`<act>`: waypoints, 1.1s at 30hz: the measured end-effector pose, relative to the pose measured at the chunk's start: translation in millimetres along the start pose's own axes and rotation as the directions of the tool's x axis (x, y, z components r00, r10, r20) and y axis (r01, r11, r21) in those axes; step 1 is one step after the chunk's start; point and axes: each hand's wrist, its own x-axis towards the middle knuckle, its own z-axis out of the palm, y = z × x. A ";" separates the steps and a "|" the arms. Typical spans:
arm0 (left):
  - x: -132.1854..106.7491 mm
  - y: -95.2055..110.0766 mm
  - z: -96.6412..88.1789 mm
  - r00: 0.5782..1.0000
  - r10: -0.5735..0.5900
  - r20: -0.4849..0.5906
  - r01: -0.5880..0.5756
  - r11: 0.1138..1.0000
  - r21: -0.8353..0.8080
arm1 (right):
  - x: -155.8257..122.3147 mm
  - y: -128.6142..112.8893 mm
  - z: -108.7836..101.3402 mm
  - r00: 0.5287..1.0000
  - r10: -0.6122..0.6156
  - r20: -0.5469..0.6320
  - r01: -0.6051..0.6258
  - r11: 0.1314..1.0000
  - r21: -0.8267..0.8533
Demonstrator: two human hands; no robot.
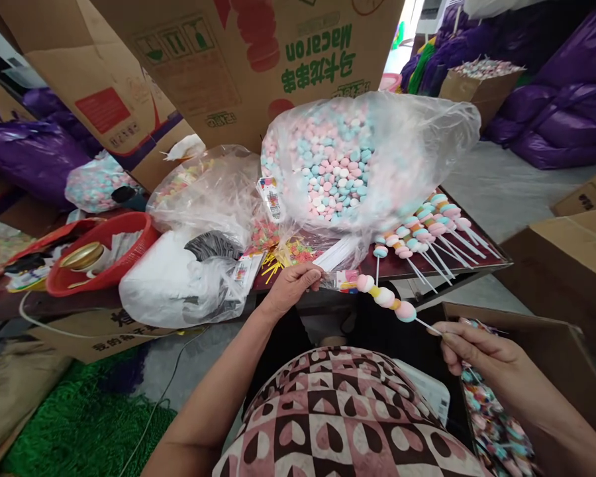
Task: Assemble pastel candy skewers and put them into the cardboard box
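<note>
My right hand pinches the white stick of a marshmallow skewer, held slanted above my lap. Pale pink and white puffs alternate on it with small yellow-orange pieces. At the skewer's upper end, my left hand is closed on a small clear wrapper with a colourful label. The skewer's tip meets this label; whether it is inside the wrapper I cannot tell. Beyond my right hand, several finished-looking skewers lie piled at the table's right end, their sticks toward me.
A big clear bag of pink, white and blue puffs rests on the dark red table. White sticks and yellow ties lie near its front edge. A red basket stands left. An open carton of wrapped sweets is at lower right.
</note>
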 end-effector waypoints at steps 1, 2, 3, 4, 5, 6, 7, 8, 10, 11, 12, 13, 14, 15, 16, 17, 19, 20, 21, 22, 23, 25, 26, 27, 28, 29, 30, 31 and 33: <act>1.1 -0.6 -0.8 1.000 -0.006 -0.008 0.006 1.000 -0.008 | 1.2 -1.8 0.9 1.000 -0.004 0.002 0.004 1.000 -0.002; 2.5 -1.1 -1.4 1.000 -0.011 -0.014 0.011 1.000 -0.018 | 2.3 -3.8 1.9 1.000 -0.006 0.000 0.006 1.000 -0.007; 4.0 -1.5 -1.9 1.000 -0.015 -0.018 0.014 1.000 -0.027 | 3.4 -5.7 3.1 1.000 -0.008 -0.008 0.008 1.000 -0.012; 5.5 -1.6 -2.6 1.000 -0.015 -0.017 0.014 0.999 -0.033 | 4.3 -7.4 4.1 1.000 -0.012 -0.019 0.012 1.000 -0.016; 6.9 -1.6 -3.5 1.000 -0.012 -0.011 0.012 0.999 -0.036 | 5.3 -9.0 5.1 0.999 -0.017 -0.030 0.016 1.000 -0.018; 8.1 -1.6 -4.8 1.000 -0.007 0.001 0.007 0.999 -0.034 | 6.2 -10.3 6.1 0.999 -0.020 -0.039 0.020 1.000 -0.020; 9.2 -1.4 -6.4 1.000 0.000 0.016 0.001 1.000 -0.030 | 7.0 -11.6 7.2 0.999 -0.023 -0.046 0.022 1.000 -0.021; 10.1 -1.3 -8.5 0.999 0.007 0.033 -0.006 1.000 -0.024 | 7.8 -12.9 8.6 0.998 -0.026 -0.052 0.025 0.999 -0.021; 11.8 -0.8 -13.2 0.998 0.012 0.062 -0.011 1.000 -0.015 | 9.0 -16.3 12.3 0.998 -0.021 -0.058 0.020 1.000 -0.018; 12.6 -0.7 -15.8 0.997 0.015 0.072 -0.014 1.000 -0.014 | 9.5 -18.3 14.9 0.998 -0.009 -0.057 0.009 1.000 -0.011; 13.5 -0.7 -18.3 0.997 0.019 0.075 -0.018 1.000 -0.016 | 10.0 -20.7 17.7 0.999 0.009 -0.052 -0.009 1.000 -0.001; 14.5 -0.8 -20.8 0.997 0.026 0.071 -0.025 1.000 -0.017 | 10.5 -23.1 20.8 0.999 0.029 -0.042 -0.029 1.000 0.010; 15.5 -1.2 -23.1 0.997 0.034 0.063 -0.033 0.999 -0.020 | 11.1 -25.5 24.0 0.998 0.047 -0.031 -0.046 0.999 0.018; 16.6 -1.9 -25.3 0.998 0.043 0.049 -0.042 0.999 -0.023 | 11.8 -27.7 27.1 0.998 0.057 -0.019 -0.057 0.998 0.023; 17.5 -3.0 -27.5 0.998 0.049 0.036 -0.048 0.999 -0.026 | 12.7 -29.7 29.9 0.998 0.061 -0.004 -0.061 0.998 0.025; 18.3 -4.4 -29.5 0.998 0.052 0.024 -0.052 0.998 -0.030 | 13.8 -31.4 32.4 0.998 0.058 0.014 -0.058 0.998 0.025; 19.4 -8.0 -33.4 0.998 0.057 0.008 -0.056 0.997 -0.046 | 16.3 -34.1 36.2 0.997 0.045 0.055 -0.046 0.999 0.020; 19.7 -10.1 -35.2 0.998 0.060 0.001 -0.060 0.996 -0.060 | 17.6 -35.3 37.5 0.997 0.041 0.071 -0.042 0.999 0.018; 19.8 -12.3 -36.9 0.998 0.064 -0.009 -0.065 0.995 -0.078 | 19.0 -36.5 38.8 0.997 0.034 0.075 -0.036 0.999 0.024; 19.8 -14.5 -38.5 0.997 0.067 -0.025 -0.069 0.992 -0.104 | 20.5 -37.7 40.0 0.997 0.029 0.070 -0.031 0.999 0.036; 19.6 -16.6 -39.9 0.997 0.067 -0.044 -0.073 0.987 -0.142 | 22.0 -39.1 41.4 0.998 0.022 0.056 -0.025 0.998 0.053; 19.0 -20.4 -42.1 0.996 0.059 -0.072 -0.074 0.968 -0.238 | 25.5 -42.3 45.6 1.000 0.011 0.025 -0.014 0.994 0.104; 18.5 -22.0 -43.0 0.996 0.050 -0.078 -0.071 0.955 -0.288 | 27.4 -44.0 48.6 1.000 0.004 0.018 -0.006 0.991 0.132; 18.1 -23.4 -43.9 0.996 0.042 -0.079 -0.066 0.941 -0.333 | 29.7 -45.7 52.4 1.000 -0.005 0.015 0.003 0.988 0.154; 17.6 -24.6 -44.8 0.996 0.035 -0.077 -0.061 0.927 -0.371 | 32.2 -47.3 56.9 1.000 -0.013 0.016 0.010 0.986 0.168; 17.2 -25.8 -45.9 0.996 0.030 -0.079 -0.059 0.914 -0.402 | 34.9 -48.7 61.7 1.000 -0.023 0.018 0.020 0.985 0.173; 17.0 -27.0 -47.2 0.996 0.027 -0.087 -0.062 0.901 -0.429 | 37.9 -49.9 66.8 0.999 -0.030 0.021 0.026 0.985 0.168; 16.8 -28.3 -48.9 0.995 0.025 -0.099 -0.067 0.889 -0.453 | 41.1 -51.1 71.6 0.999 -0.031 0.027 0.027 0.988 0.153; 16.6 -31.5 -53.3 0.992 0.018 -0.124 -0.078 0.866 -0.494 | 47.3 -53.4 79.4 0.999 -0.020 0.039 0.016 0.995 0.100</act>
